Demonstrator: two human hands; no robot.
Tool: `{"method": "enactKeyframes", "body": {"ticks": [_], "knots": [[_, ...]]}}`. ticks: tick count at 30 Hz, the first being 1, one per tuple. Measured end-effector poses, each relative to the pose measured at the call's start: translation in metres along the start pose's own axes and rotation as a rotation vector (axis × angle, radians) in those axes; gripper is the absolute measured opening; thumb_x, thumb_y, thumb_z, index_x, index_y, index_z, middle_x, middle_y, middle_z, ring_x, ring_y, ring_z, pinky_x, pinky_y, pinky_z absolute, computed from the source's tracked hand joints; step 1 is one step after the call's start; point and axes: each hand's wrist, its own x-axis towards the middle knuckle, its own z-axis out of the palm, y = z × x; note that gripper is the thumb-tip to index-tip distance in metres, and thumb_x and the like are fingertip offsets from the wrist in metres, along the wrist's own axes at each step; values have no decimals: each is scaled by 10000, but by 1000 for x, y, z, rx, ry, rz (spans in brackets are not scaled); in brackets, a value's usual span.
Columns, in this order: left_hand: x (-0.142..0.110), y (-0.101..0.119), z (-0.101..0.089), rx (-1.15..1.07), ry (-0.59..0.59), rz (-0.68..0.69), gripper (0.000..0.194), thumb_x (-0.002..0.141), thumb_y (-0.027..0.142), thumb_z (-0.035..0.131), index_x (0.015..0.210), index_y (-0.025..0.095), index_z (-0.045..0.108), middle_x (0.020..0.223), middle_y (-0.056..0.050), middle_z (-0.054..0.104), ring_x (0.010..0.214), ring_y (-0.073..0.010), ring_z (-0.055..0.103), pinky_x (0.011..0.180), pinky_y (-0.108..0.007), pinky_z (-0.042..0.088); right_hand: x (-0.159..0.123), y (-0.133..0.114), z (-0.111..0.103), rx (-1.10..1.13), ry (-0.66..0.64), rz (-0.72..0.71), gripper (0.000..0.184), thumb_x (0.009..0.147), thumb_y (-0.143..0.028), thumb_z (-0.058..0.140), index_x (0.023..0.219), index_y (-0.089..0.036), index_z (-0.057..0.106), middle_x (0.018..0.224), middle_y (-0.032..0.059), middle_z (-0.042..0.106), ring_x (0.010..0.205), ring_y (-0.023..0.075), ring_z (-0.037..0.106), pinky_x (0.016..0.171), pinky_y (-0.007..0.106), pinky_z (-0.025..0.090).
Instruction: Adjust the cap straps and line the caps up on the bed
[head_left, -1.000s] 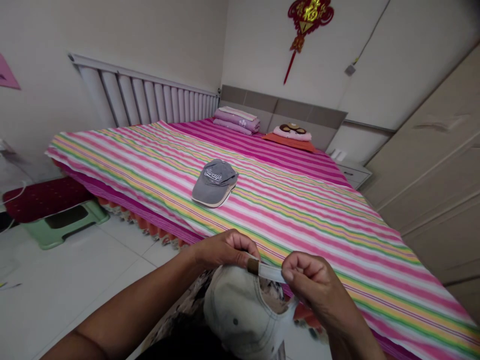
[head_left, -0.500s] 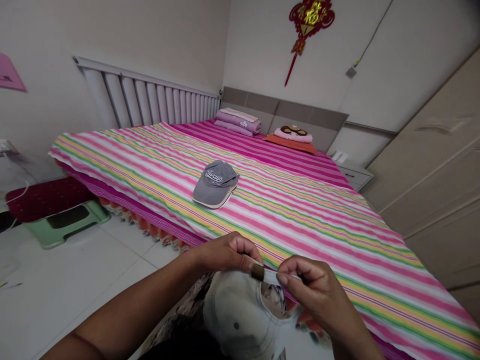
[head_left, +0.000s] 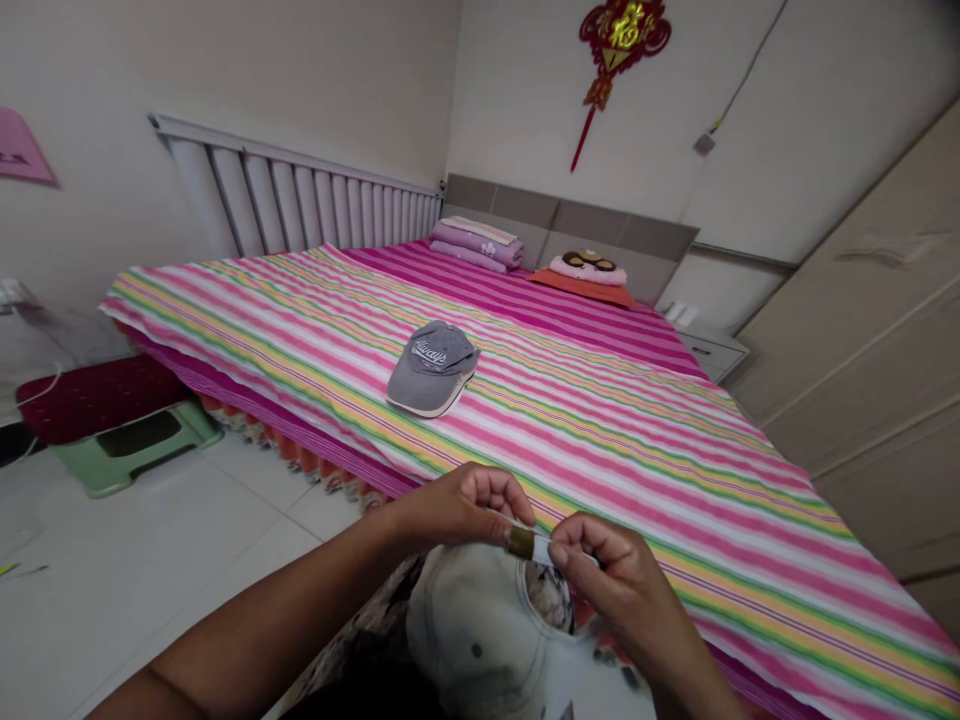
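A pale, whitish baseball cap hangs low in front of me with its rear opening and back strap facing up. My left hand pinches the strap beside its brass-coloured buckle. From the other side, my right hand grips the white strap between thumb and forefinger, close to the buckle. Farther off, a grey baseball cap with white lettering lies on the striped bedsheet, brim towards me, touched by neither hand.
Folded purple bedding and an orange pillow lie near the headboard. At the left stands a green stool with a dark red cushion. A wardrobe rises at the right.
My right hand has shifted slightly left, nearer the buckle, so less strap shows between them. The buckle has moved a little to the right. The grey cap stays in place.
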Motion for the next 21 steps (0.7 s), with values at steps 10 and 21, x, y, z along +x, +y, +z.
{"method": "enactKeyframes", "body": {"ticks": [10,21], "knots": [[0,-12,0,225,75,283,229,654,263,686,809,99,646,764,-47,607,704,-110,545,645,-219,414,2,18,9,243,113,117,318,719,-455,588,622,-172,481,421,-86,339,348,43,232,344,183,163],[-1,-12,4,567,106,557,243,647,220,702,852,109,633,802,-71,619,760,-146,577,699,-254,446,0,25,11,316,131,114,316,723,-438,597,619,-167,473,406,-94,336,344,32,221,352,178,138]]}}
